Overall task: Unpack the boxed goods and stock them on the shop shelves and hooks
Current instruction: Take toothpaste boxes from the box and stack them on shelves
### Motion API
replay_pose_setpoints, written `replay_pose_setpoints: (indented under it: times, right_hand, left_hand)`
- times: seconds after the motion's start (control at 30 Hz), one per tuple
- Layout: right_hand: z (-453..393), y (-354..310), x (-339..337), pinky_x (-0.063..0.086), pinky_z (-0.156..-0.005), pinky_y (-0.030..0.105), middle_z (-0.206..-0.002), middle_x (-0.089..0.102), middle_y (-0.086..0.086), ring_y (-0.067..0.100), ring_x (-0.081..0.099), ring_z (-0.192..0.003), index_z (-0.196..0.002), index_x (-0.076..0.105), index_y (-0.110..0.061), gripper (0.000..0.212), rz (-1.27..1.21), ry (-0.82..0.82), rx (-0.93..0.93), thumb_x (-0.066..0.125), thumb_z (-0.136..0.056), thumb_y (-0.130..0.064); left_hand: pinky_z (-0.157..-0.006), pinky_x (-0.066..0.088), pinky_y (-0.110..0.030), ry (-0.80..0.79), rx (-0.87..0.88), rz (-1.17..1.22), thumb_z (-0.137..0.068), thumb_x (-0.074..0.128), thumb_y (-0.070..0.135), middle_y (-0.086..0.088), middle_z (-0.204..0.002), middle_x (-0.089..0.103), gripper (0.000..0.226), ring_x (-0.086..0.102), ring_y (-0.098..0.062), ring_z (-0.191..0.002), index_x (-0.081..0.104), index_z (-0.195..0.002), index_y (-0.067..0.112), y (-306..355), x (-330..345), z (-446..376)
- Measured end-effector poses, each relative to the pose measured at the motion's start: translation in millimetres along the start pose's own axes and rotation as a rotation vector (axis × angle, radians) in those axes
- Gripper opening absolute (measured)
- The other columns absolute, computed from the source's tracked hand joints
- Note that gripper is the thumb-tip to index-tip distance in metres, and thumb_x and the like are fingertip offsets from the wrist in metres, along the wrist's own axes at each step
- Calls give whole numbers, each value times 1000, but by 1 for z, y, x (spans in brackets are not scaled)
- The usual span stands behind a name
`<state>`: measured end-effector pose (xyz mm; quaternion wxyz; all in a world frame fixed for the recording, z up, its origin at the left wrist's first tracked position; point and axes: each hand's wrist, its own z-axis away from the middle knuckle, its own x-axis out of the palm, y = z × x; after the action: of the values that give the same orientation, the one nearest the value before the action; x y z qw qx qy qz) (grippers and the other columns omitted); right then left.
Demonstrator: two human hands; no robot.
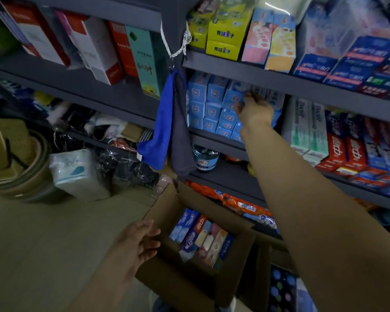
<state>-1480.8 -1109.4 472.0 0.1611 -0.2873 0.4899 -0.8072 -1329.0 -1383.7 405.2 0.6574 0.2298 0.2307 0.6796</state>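
An open cardboard box [167,206] sits on the floor below the shelves, with several toothpaste cartons [200,235] standing inside it. My left hand [140,242] hovers open at the box's left flap, fingers relaxed, holding nothing. My right hand [253,109] reaches up to the middle shelf [214,140] and grips a light blue toothpaste carton [265,95] at the top of a stack of blue cartons [212,109]; motion blur hides the exact hold.
Red and white toothpaste boxes [338,143] fill the shelf to the right. A blue cloth [160,122] hangs on a rope from the shelf post. Tissue packs [77,174], baskets [11,154] and clutter stand on the floor at left.
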Motion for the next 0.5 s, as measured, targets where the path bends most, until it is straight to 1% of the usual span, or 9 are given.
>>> replay_pose_setpoints:
  times: [0.03, 0.1, 0.17, 0.23, 0.3, 0.37, 0.4, 0.47, 0.5]
  right_hand:
    - [5, 2, -5, 53, -71, 21, -111, 64, 3, 11, 60, -72, -126, 56, -7, 30, 67, 11, -32, 54, -97, -13]
    - [22, 14, -23, 52, -66, 20, -91, 59, -8, 7, 55, -65, -119, 57, -15, 22, 262, -20, -93, 54, -97, -20]
    - [41, 40, -54, 54, -70, 23, -85, 58, -6, 8, 57, -68, -111, 56, -19, 15, 411, -95, -122, 55, -97, -21]
    - [58, 79, -94, 54, -71, 26, -85, 61, -3, 11, 59, -76, -110, 57, -19, 15, 565, -181, -97, 56, -96, -20]
    - [73, 123, -136, 54, -75, 30, -89, 65, -4, 14, 63, -85, -103, 62, -26, 10, 720, -231, 18, 58, -94, -23]
    - [88, 165, -175, 54, -82, 35, -97, 67, -4, 16, 65, -93, -92, 63, -33, 9, 839, -254, 175, 58, -93, -26]
    - [94, 184, -192, 53, -81, 33, -100, 67, -4, 14, 64, -93, -90, 62, -35, 11, 873, -270, 257, 57, -94, -25]
    - [100, 223, -221, 51, -74, 26, -103, 64, -5, 9, 62, -91, -97, 62, -32, 9, 914, -284, 401, 57, -94, -25]
    - [100, 243, -234, 51, -74, 26, -104, 64, -4, 10, 62, -92, -105, 62, -29, 13, 938, -280, 451, 57, -94, -26]
  left_hand:
    - [-70, 46, -35, -7, 11, -14, -97, 46, 11, -11, -91, 64, 13, 56, -24, -73, 60, -96, 12, -2, 0, -2]
    - [-72, 48, -34, -13, 49, -65, -97, 45, 10, -9, -92, 66, 16, 59, -24, -76, 60, -97, 14, -7, 0, -8]
    - [-72, 47, -32, -23, 101, -127, -98, 45, 9, -8, -91, 67, 16, 60, -22, -77, 60, -100, 13, -16, 2, -18]
    - [-72, 47, -30, -14, 129, -186, -97, 47, 9, -6, -90, 67, 14, 60, -19, -77, 60, -101, 14, -30, 4, -33]
    - [-73, 47, -30, -1, 115, -235, -97, 48, 10, -3, -89, 67, 14, 60, -17, -75, 60, -100, 17, -51, 5, -56]
    - [-69, 46, -28, 10, 88, -260, -96, 48, 11, -4, -87, 67, 13, 59, -15, -70, 60, -98, 17, -81, 5, -81]
    - [-65, 46, -26, 9, 72, -275, -96, 49, 11, -4, -87, 67, 13, 58, -14, -68, 60, -98, 17, -97, 5, -94]
    - [-60, 43, -22, 6, 15, -303, -96, 50, 12, -6, -90, 66, 11, 58, -13, -70, 59, -99, 17, -129, 4, -119]
    - [-60, 43, -21, 0, -11, -316, -96, 50, 12, -6, -92, 66, 11, 59, -13, -72, 59, -100, 18, -144, 3, -132]
